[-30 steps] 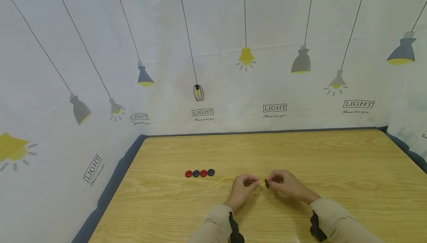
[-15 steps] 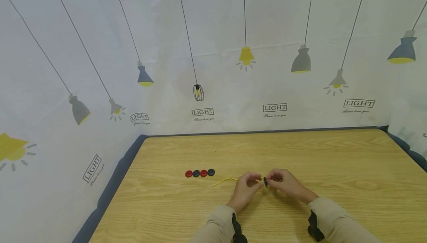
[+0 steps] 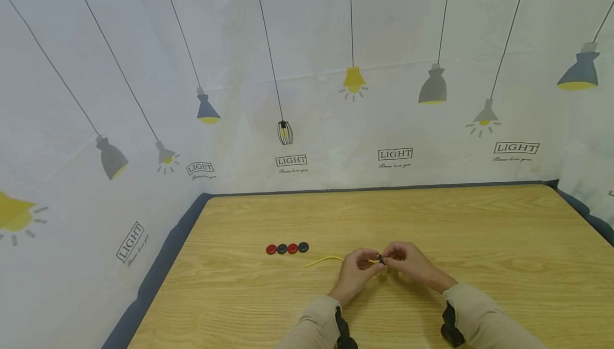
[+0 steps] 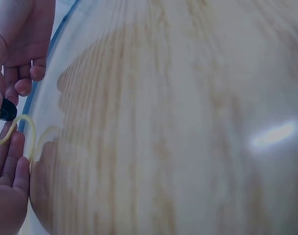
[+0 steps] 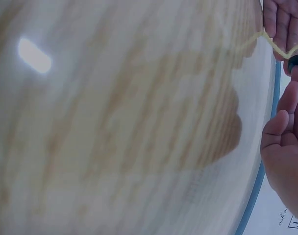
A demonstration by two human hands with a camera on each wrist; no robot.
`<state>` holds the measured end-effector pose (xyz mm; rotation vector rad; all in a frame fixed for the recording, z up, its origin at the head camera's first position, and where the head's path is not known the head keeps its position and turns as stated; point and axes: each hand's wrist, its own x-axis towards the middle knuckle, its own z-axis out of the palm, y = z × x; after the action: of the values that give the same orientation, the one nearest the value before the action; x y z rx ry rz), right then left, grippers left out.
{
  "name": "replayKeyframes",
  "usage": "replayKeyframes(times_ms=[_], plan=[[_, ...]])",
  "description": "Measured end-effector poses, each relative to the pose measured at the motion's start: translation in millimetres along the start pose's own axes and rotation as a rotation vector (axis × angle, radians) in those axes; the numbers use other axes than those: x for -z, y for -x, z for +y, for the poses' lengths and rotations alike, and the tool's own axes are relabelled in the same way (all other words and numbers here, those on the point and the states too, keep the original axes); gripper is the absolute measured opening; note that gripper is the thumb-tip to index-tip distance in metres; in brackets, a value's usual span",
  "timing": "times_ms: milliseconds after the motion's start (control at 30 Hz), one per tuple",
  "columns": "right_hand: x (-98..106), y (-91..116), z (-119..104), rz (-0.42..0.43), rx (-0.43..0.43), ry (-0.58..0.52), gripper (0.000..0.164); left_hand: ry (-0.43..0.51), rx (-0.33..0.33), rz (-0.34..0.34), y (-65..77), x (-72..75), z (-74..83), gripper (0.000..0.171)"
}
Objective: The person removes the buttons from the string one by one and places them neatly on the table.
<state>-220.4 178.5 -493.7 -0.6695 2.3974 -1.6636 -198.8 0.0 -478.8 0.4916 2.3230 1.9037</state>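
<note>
My right hand [image 3: 413,267] pinches a small dark round button [image 3: 381,259], which stands on edge between the fingertips. From the left, my left hand [image 3: 354,274] holds a yellow cord [image 3: 331,257] close against the button, its thumb tip right at the button's lower edge. One loose end of the cord trails out to the left onto the table. In the left wrist view the cord [image 4: 30,120] bends in a loop beside the button [image 4: 8,110]. The right wrist view shows the button [image 5: 297,62] at the frame's edge, partly covered by fingers.
Left of the hands, a row of red and dark buttons [image 3: 288,249] lies flat on the wooden table [image 3: 431,216]. Behind the table hangs a pale cloth [image 3: 326,114] printed with lamps. Both wrists wear black straps [image 3: 451,327].
My left hand has moved slightly right, bringing its fingertips and the cord up to the button. My right hand has shifted very little. The row of buttons stays put.
</note>
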Motion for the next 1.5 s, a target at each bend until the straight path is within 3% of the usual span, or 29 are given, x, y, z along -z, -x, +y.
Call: replayKeyframes(times_ms=[400, 733, 967, 1267, 1500], plan=[[-0.5, -0.1, 0.2, 0.013, -0.030, -0.007, 0.016, -0.009, -0.017, -0.007, -0.5, 0.0, -0.8, 0.025], [0.6, 1.9, 1.6, 0.037, -0.035, 0.027, 0.016, -0.013, -0.017, -0.008, -10.0, -0.3, -34.0, 0.027], [6.0, 7.0, -2.0, 0.055, -0.076, 0.061, 0.017, -0.009, 0.031, 0.008, -11.0, 8.7, -34.4, 0.025], [11.8, 9.9, 2.7, 0.064, -0.096, 0.063, 0.018, 0.008, 0.034, -0.004, -2.9, 28.4, -9.3, 0.029], [16.9, 15.0, 2.8, 0.068, -0.092, 0.071, 0.020, -0.053, 0.029, 0.038, -10.5, 42.4, -31.0, 0.029]])
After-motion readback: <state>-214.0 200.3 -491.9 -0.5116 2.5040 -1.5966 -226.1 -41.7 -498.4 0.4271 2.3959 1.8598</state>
